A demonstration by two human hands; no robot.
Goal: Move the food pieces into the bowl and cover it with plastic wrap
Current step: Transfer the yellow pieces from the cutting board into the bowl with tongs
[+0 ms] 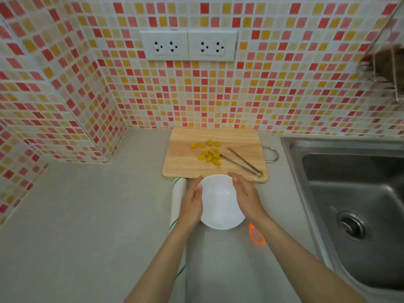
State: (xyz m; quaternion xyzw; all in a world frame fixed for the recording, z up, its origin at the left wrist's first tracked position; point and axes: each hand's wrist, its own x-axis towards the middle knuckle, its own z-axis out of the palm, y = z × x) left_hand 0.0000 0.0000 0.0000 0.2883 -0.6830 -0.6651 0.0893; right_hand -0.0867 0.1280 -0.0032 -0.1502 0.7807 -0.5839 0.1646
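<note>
A white bowl (218, 204) stands empty on the grey counter, just in front of a wooden cutting board (185, 158). My left hand (191, 202) rests against the bowl's left side and my right hand (246, 196) against its right side, both gripping it. Several yellow food pieces (208, 155) lie in the middle of the board. Metal tongs (242, 162) lie on the board to the right of the food. A roll of plastic wrap (178, 197) lies on the counter left of the bowl, partly hidden under my left forearm.
A steel sink (354, 200) takes up the right side. An orange-handled tool (256, 235) lies on the counter beside my right forearm. The tiled wall with two sockets (189, 45) rises right behind the board. Grey counter (87, 215) stretches to the left.
</note>
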